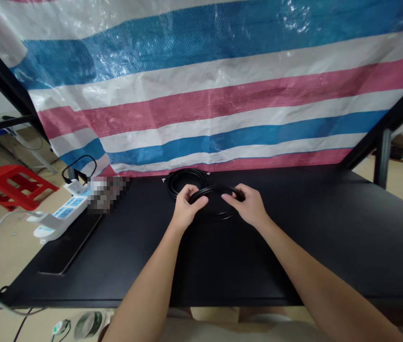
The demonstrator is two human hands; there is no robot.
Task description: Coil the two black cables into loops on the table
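Note:
A coil of black cable (213, 190) is held between my two hands, a little above the black tabletop. My left hand (187, 206) grips the coil's left side, with the thumb on top. On the right side, my right hand (248, 204) closes around the loops, its thumb pointing inward. Just behind my left hand, a second coil of black cable (182, 172) lies on the table, with pale connector ends at its edges. The lower loops of the held coil hang toward the tabletop; whether they touch it I cannot tell.
On the left of the table (133, 251) lie a white power strip (66, 214) with plugged-in chargers and a dark flat phone-like slab (68, 244). Behind stands a striped plastic sheet (208, 109). A red stool (18, 185) is on the floor at left.

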